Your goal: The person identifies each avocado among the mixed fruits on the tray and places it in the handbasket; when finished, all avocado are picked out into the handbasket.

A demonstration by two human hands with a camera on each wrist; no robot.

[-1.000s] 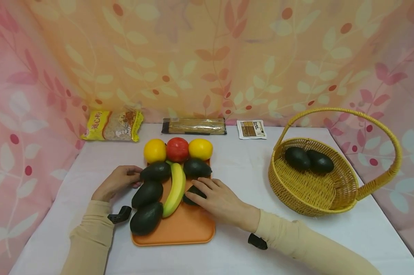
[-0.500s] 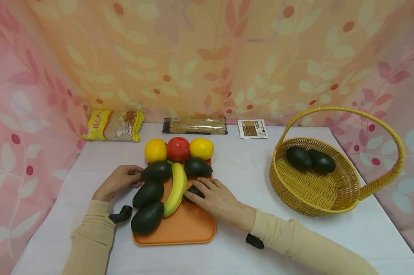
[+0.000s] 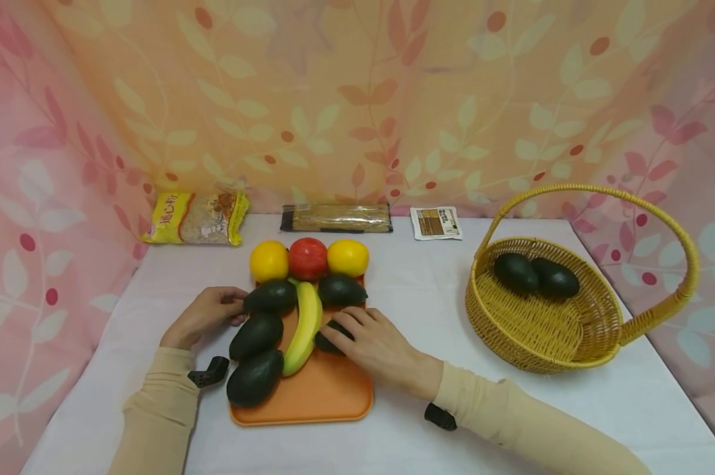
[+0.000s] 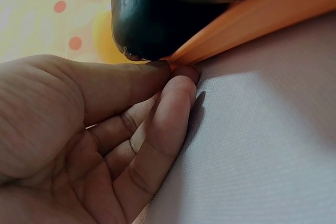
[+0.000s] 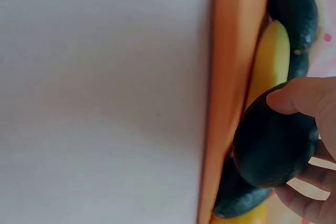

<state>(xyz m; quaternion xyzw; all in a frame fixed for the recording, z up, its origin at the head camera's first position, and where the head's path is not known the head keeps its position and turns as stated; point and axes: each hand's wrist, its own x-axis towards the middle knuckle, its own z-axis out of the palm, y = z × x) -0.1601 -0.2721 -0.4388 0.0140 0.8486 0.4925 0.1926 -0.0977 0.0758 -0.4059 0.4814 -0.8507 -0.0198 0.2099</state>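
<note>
My left hand (image 3: 206, 315) pinches the left rim of an orange tray (image 3: 301, 399) between thumb and fingertips, beside a dark green avocado (image 3: 270, 296). In the right wrist view, my right hand (image 5: 315, 114) grips another avocado (image 5: 275, 137), thumb on one side and fingers round the other. From the head view this hand partly covers that avocado, which sits just right of a yellow banana (image 3: 304, 326). Two more avocados lie along the tray's left side, and one avocado (image 3: 342, 290) lies beyond my right fingers. Two yellow fruits and a red fruit (image 3: 307, 258) line the tray's far end.
A wicker basket (image 3: 508, 346) with a tall handle stands at the right, two avocados (image 3: 516, 273) inside. Along the back lie a yellow food bag (image 3: 197, 218), a long packet of noodle-like sticks (image 3: 336, 218) and a small white-and-brown packet (image 3: 436, 223). Patterned curtains enclose the white table.
My right wrist and forearm have shifted slightly left, with the avocado still in the hand. My left hand stays at the tray's rim.
</note>
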